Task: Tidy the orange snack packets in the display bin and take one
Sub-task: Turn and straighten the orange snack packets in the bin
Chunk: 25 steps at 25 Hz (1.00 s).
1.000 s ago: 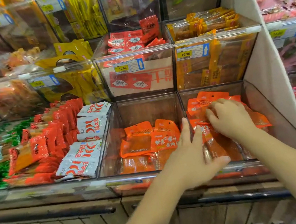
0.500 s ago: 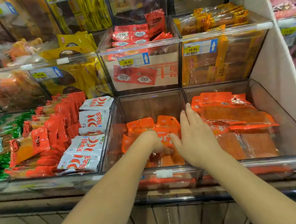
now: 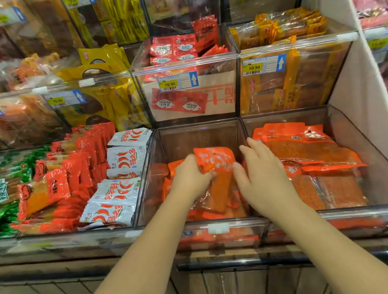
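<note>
Packet [image 3: 215, 157] of orange colour lies lifted in the middle bin [image 3: 199, 137], its long axis pointing away from the person. The left hand [image 3: 190, 179] grips its left edge. The right hand [image 3: 263, 177], fingers spread and holding nothing, is just beside it.

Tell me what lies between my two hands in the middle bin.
The head view shows one orange packet between them; the left hand grips its left side, and the right hand, fingers spread, is by its right side.
</note>
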Each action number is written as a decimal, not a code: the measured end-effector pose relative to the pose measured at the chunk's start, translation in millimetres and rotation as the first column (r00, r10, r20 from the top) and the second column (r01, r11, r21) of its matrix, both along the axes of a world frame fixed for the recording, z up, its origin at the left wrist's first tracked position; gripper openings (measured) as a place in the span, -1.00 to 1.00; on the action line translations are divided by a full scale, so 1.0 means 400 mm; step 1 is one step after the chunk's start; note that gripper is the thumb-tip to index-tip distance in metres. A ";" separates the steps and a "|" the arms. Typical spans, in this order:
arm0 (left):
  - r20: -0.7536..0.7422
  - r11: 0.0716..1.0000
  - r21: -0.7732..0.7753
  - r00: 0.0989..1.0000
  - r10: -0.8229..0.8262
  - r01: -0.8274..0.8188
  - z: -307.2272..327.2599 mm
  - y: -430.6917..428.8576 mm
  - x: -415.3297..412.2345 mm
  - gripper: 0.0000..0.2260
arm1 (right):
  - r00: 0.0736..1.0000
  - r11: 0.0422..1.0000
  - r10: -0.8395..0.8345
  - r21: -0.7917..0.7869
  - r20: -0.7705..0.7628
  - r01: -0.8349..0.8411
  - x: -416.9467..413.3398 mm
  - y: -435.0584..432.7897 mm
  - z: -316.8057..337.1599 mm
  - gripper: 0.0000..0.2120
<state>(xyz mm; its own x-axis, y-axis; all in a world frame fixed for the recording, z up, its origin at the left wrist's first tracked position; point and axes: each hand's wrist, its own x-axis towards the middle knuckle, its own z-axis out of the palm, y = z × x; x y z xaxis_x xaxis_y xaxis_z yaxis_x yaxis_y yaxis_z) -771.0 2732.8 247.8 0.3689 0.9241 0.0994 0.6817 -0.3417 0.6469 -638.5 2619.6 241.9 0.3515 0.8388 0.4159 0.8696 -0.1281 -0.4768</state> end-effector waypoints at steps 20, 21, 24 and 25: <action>0.681 0.940 -0.188 0.727 -0.084 0.286 0.004 -0.100 -0.075 -0.73 | 0.753 0.928 0.369 0.256 -0.545 -0.270 0.044 -0.008 0.034 -0.82; 0.700 0.931 -0.213 0.711 -0.067 0.298 0.006 -0.102 -0.075 -0.72 | 0.751 0.927 0.373 0.256 -0.545 -0.275 0.045 -0.007 0.032 -0.82; 0.722 0.895 -0.312 0.692 0.004 0.320 0.011 -0.101 -0.077 -0.63 | 0.754 0.932 0.356 0.271 -0.551 -0.242 0.049 -0.009 0.031 -0.83; 0.724 0.889 -0.328 0.690 0.019 0.320 0.007 -0.096 -0.077 -0.60 | 0.751 0.932 0.355 0.272 -0.556 -0.239 0.051 -0.010 0.031 -0.84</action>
<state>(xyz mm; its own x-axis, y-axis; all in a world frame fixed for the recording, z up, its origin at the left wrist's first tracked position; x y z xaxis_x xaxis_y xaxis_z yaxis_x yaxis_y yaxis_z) -801.8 2694.4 250.8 0.4856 0.8739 0.0244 -0.0594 0.0052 0.9982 -618.3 2615.7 254.5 0.3198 0.8767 0.3592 0.3908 0.2233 -0.8930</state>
